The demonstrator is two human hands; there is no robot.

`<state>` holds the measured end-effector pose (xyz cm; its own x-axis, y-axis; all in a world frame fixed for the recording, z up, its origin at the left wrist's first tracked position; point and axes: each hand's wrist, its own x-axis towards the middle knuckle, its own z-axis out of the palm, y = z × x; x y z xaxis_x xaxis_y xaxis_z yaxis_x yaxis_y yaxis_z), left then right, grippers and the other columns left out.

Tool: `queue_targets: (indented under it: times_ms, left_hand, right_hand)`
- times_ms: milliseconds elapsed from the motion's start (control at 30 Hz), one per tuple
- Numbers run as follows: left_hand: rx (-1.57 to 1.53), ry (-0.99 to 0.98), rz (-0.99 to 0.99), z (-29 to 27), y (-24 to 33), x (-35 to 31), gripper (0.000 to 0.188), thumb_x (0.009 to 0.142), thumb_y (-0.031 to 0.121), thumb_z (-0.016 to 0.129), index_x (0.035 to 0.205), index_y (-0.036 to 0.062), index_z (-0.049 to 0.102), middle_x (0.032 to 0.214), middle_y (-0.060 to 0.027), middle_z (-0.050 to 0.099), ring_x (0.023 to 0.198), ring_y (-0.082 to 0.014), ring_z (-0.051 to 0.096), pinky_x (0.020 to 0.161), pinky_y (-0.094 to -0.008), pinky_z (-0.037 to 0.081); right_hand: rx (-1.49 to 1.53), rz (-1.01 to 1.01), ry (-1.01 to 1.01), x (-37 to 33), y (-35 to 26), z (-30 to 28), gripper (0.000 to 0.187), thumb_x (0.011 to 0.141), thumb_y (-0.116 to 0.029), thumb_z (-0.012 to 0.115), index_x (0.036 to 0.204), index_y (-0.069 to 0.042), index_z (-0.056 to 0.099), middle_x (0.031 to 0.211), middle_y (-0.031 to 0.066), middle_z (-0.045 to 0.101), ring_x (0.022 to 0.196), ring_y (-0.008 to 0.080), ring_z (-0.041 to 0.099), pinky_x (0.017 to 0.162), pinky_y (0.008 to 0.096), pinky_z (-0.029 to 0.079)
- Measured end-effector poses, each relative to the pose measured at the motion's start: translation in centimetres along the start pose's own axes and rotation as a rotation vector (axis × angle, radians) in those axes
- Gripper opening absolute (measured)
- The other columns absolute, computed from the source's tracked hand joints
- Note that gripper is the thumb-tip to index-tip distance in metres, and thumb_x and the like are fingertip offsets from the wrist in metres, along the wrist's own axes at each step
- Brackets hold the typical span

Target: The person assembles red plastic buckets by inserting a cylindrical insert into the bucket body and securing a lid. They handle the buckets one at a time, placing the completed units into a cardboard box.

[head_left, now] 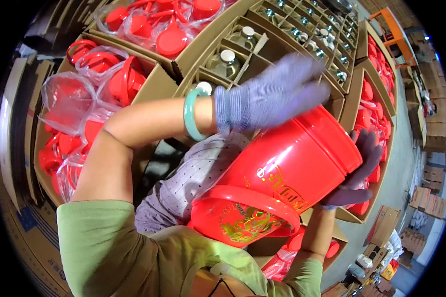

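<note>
A glossy red plastic bucket (287,158) with gold printing lies tilted across my lap. Below it is a second red bucket (243,218), also with gold printing, its thick rim turned up toward the first. My left hand (275,91), in a grey-purple knit glove, reaches over the upper side of the first bucket. Its fingers are stretched out and a little blurred, and whether the palm touches the bucket is hidden. My right hand (359,168), in a dark purple glove, is wrapped against the bucket's right end, with some fingers hidden behind it.
Ahead stands a divided carton (238,74) of white-capped glass bottles, with silvery-topped bottles in a carton (307,29) beyond. Cartons of bagged red plastic parts (104,69) stand left; more red parts (374,114) stand right. An orange frame (394,37) is far right.
</note>
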<state>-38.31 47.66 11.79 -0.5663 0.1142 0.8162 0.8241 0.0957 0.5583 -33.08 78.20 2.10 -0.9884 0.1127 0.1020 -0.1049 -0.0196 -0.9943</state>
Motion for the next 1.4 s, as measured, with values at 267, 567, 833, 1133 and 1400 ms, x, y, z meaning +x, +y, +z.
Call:
queue_targets:
  times_ms: [267,567,833,1133,1400]
  left_hand:
    - [-0.226,-0.426,0.077,-1.5,-1.4,2.5,0.052,0.095,0.03,0.046,0.137,-0.0008,0.047,0.137,-0.0208,0.048,0.128,-0.0348,0.044,0.108,-0.0435,0.033]
    - [0.883,-1.243,-0.62,-8.0,-13.6,-2.8,0.061,0.089,0.057,0.052,0.122,0.0064,0.056,0.095,-0.0184,0.07,0.092,-0.0354,0.068,0.083,-0.0457,0.053]
    - [0.771,-0.793,-0.802,-10.5,-14.3,-16.1,0.083,0.076,0.039,0.076,0.144,0.011,0.038,0.123,-0.0215,0.051,0.105,-0.0397,0.061,0.087,-0.047,0.051]
    - [0.853,-0.775,-0.867,-8.9,-14.2,-17.4,0.076,0.074,0.029,0.079,0.138,0.0087,0.042,0.122,-0.0249,0.049,0.102,-0.0417,0.063,0.084,-0.0477,0.052]
    - [0.855,-0.777,-0.772,-11.1,-13.6,-15.0,0.062,0.077,0.042,0.072,0.124,0.0068,0.053,0.12,-0.0254,0.054,0.103,-0.0384,0.064,0.084,-0.0476,0.052]
  right_hand:
    - [-0.108,-0.144,0.074,3.9,-0.4,3.9,0.05,0.1,-0.034,0.049,0.139,-0.002,0.044,0.132,0.0133,0.057,0.123,0.0271,0.054,0.104,0.0438,0.045]
    - [0.385,0.314,0.231,9.3,0.0,4.7,0.054,0.103,-0.044,0.028,0.133,-0.005,0.052,0.124,0.0105,0.063,0.113,0.0263,0.06,0.1,0.0403,0.048]
    - [-0.018,0.268,0.161,-0.6,5.0,2.1,0.053,0.103,-0.041,0.029,0.134,-0.003,0.05,0.127,0.0113,0.06,0.116,0.0257,0.057,0.103,0.0387,0.044]
    - [-0.298,-0.032,0.267,-0.6,4.6,1.9,0.047,0.103,-0.033,0.036,0.135,0.0,0.047,0.13,0.0127,0.057,0.119,0.0245,0.053,0.105,0.0367,0.041]
    - [-0.188,-0.149,0.311,1.6,3.6,1.9,0.042,0.102,-0.022,0.045,0.135,0.004,0.045,0.133,0.014,0.051,0.124,0.0233,0.048,0.107,0.0347,0.037]
